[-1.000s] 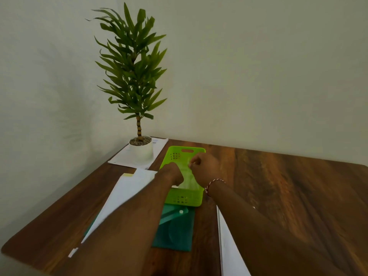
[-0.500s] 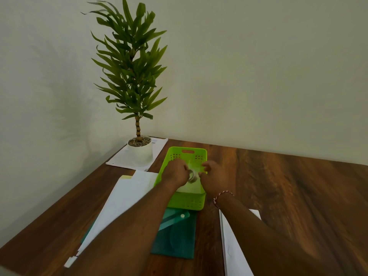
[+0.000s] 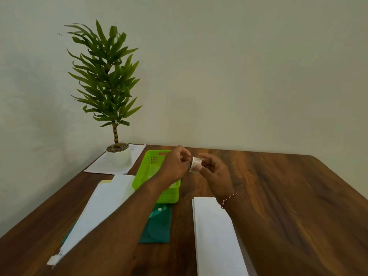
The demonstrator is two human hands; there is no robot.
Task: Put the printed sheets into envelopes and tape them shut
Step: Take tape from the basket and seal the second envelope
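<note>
A small roll of clear tape (image 3: pixel 195 164) is held up above the table between both hands, just right of the green basket (image 3: pixel 148 172). My right hand (image 3: pixel 216 172) has fingers through and around the roll. My left hand (image 3: pixel 175 164) pinches at the roll's left edge. A long white envelope (image 3: pixel 215 232) lies on the table below my right wrist. A stack of white sheets (image 3: pixel 99 208) lies to the left, under my left forearm, partly covering a dark green folder (image 3: pixel 157 226).
A potted plant (image 3: pixel 117 154) in a white pot stands on a white sheet (image 3: pixel 135 156) at the back left corner by the wall. The wooden table (image 3: pixel 288 206) stretches bare to the right. The basket sits on the folder's far end.
Both hands rose out of the green basket with the tape roll and shifted right of it. The view tilted, so more of the envelope shows.
</note>
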